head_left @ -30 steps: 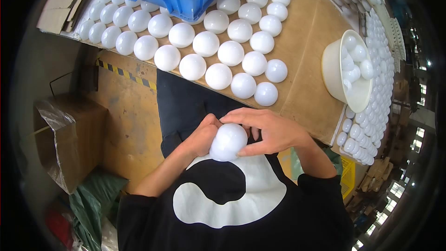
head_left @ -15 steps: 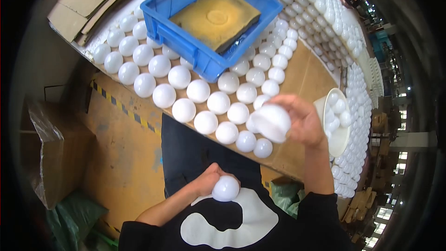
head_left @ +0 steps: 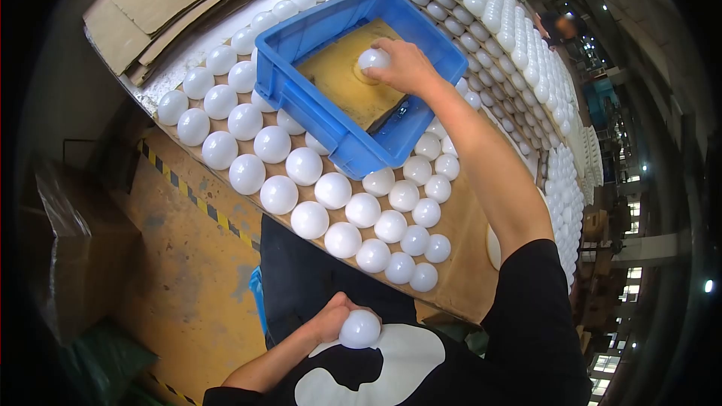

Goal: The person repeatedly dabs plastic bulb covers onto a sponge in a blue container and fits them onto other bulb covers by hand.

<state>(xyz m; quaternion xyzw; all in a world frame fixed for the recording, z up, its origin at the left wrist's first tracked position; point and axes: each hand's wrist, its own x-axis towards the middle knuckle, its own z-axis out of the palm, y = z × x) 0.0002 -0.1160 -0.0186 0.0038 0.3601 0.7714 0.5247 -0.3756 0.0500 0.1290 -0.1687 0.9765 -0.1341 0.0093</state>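
Observation:
Inside the blue plastic bin (head_left: 325, 129), my right hand (head_left: 408, 68) grips a white light-bulb globe (head_left: 373, 59). That globe is against the middle of a yellow sponge slab (head_left: 331, 75), on a round mark; its underside is hidden. Close to my torso, my left hand (head_left: 329, 320) is closed around another white light-bulb globe (head_left: 360, 328), whose rounded end faces up. Rows of similar white globes (head_left: 304, 166) stand on the cardboard-covered table (head_left: 470, 278) in front of and beside the bin.
Stacked layers of white globes (head_left: 519, 53) rise behind the bin and along the right. Flat cardboard sheets (head_left: 162, 0) lie at the table's far left. A brown carton (head_left: 90, 256) stands on the floor at left. Another person (head_left: 560, 26) is in the background.
My right hand has carried its globe from above the table's right side up and left into the bin, onto the sponge. My left hand still holds its globe near my torso.

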